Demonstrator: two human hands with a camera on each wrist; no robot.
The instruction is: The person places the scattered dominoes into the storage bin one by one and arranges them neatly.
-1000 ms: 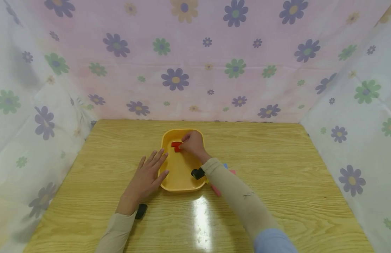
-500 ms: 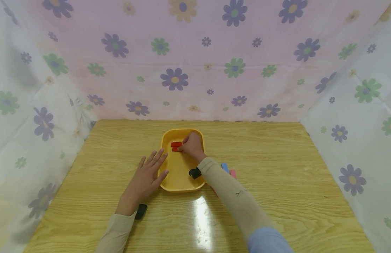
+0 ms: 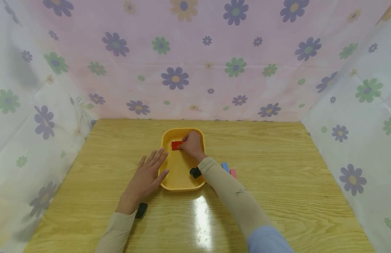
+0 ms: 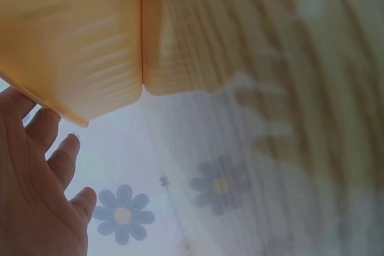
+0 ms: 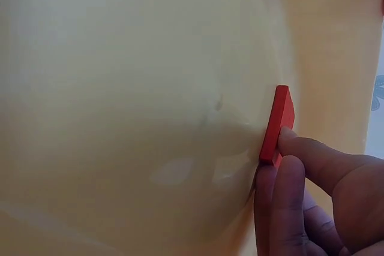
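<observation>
Inside the yellow plastic tray, two flat red blocks lie side by side near the far end. My right hand reaches in from the right and pinches the end of the nearer one between thumb and fingers. In the right wrist view that red block stands out beyond the fingertips, close to the tray wall. With fingers spread, my left hand rests at the tray's left rim. The left wrist view shows its fingertips along the outside edge of the tray.
A blue block and a pink block lie on the wooden table to the right of the tray, partly behind my right forearm. Flowered cloth hangs around the back and sides.
My right hand has slid the nearer red block slightly left and up against the other, so their ends line up. My left hand has stayed in place.
</observation>
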